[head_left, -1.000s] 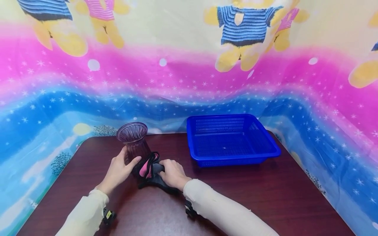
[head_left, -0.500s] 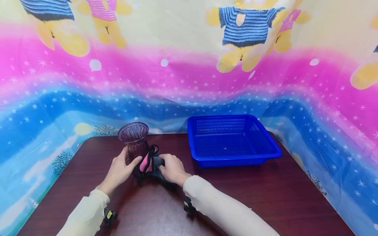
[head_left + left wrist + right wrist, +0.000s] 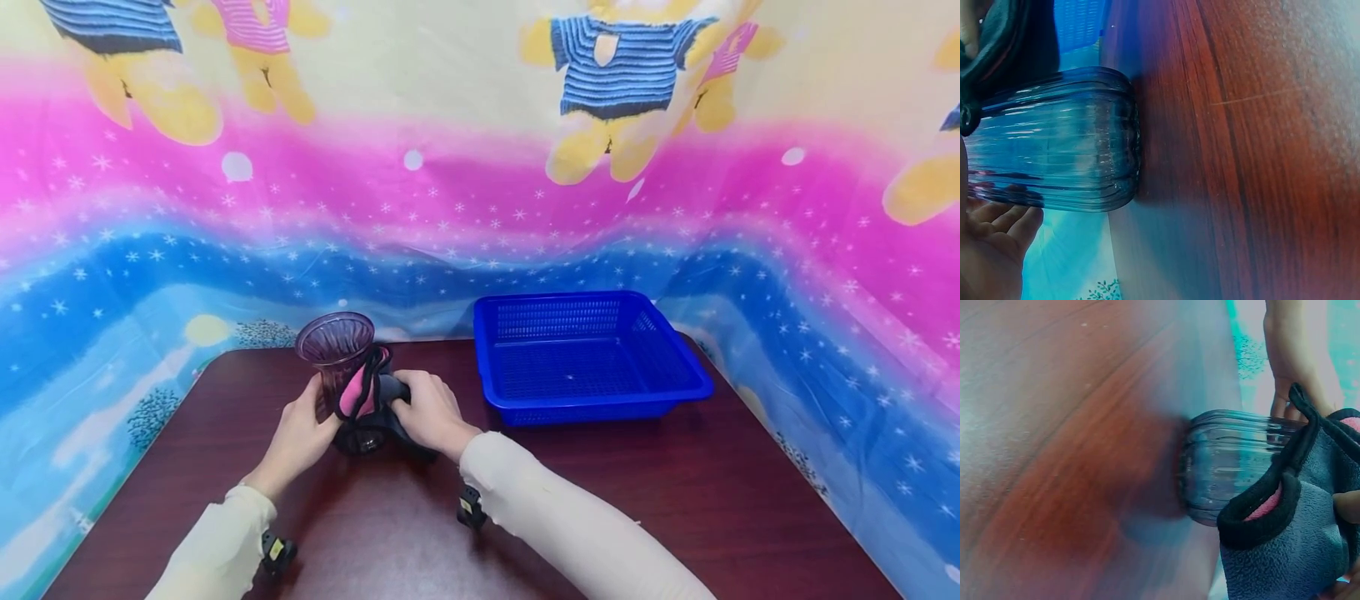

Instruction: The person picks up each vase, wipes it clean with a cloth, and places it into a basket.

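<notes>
A purple, ribbed glass vase [image 3: 335, 340] with a flared rim stands upright toward the left of the table. My left hand [image 3: 298, 433] grips its side, the thumb around the front; in the left wrist view the hand's fingers [image 3: 1013, 219] lie along the glass. In my right hand [image 3: 433, 412] is a bunched cleaning cloth [image 3: 1279, 540], grey on one face and pink on the other, with black edging. The cloth lies against the right front of the vase's middle, covering part of it. Below the cloth, the vase's clear base shows at the tabletop.
A blue plastic basket [image 3: 596, 403] with perforated walls sits to the right at the back of the dark red wooden table [image 3: 600, 517]. A patterned curtain [image 3: 465, 200] hangs behind and on both sides.
My right hand has moved the cloth up along the vase and slightly left, so the vase's base is now uncovered. The left hand keeps its grip in nearly the same place.
</notes>
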`<state>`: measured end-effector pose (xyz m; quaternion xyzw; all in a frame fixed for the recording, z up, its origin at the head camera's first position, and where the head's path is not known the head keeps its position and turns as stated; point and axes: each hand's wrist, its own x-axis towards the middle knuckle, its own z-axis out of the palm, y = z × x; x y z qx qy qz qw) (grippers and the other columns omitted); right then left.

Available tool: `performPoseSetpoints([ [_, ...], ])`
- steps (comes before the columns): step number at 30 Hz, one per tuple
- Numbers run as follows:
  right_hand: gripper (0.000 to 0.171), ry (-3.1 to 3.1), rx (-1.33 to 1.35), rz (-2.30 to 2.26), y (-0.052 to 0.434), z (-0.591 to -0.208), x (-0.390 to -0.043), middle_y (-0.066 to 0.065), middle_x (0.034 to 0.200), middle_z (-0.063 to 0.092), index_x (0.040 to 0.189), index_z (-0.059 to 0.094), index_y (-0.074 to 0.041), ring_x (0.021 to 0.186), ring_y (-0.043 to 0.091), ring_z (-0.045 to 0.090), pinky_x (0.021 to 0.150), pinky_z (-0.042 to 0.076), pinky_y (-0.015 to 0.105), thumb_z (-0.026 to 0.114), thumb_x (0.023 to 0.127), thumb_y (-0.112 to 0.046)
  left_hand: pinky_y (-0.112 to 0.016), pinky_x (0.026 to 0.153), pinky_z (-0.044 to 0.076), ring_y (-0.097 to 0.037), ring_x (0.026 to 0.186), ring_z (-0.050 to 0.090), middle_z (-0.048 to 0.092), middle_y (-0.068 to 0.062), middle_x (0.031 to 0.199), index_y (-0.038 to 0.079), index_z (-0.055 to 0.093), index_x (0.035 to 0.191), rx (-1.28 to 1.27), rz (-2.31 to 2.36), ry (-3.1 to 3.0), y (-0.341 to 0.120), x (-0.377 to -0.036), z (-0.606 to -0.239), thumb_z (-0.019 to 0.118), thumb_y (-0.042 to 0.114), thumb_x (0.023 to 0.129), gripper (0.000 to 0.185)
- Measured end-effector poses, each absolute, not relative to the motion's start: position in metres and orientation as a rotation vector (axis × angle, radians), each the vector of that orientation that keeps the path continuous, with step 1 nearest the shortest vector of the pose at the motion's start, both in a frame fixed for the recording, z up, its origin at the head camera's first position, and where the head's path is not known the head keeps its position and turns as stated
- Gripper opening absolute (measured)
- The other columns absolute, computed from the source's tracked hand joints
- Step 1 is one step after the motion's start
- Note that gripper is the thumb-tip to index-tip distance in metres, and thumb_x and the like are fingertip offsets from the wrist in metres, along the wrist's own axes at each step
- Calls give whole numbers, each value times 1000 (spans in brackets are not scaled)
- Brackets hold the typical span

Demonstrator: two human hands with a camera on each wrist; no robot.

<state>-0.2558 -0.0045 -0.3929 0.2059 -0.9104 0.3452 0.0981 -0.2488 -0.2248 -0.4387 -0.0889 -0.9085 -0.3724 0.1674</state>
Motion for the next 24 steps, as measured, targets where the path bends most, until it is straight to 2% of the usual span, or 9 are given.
performPoseSetpoints([
  [5,6,-2665,623,1043,-6,-383,-257,-6,80,68,89,69,-21,70,10,60,57,41,23,69,88,-16,-58,102,51,-46,121,64,64,-32,130,-3,46,138,-265,-1053,-2590,-225,-248,-438,66,14,92,53],
  [8,5,-2645,639,1058,-7,-378,-258,-6,78,68,89,69,-20,69,10,59,56,39,23,69,87,-15,-59,103,49,-48,123,62,60,-34,134,-6,43,142,-277,-1050,-2597,-225,-248,-438,64,8,92,56],
  [17,8,-2659,630,1038,-8,-377,-256,-5,85,72,96,71,-22,73,10,62,58,41,22,70,90,-17,-58,104,49,-48,123,62,58,-34,137,-6,42,143,-292,-1057,-2604,-226,-248,-437,64,9,94,56],
  [24,7,-2711,604,1010,-7,-385,-255,-4,90,74,97,72,-23,77,11,65,60,45,25,69,92,-19,-59,102,50,-46,119,65,64,-32,129,-4,46,138,-284,-1046,-2588,-226,-248,-438,65,12,91,53],
])
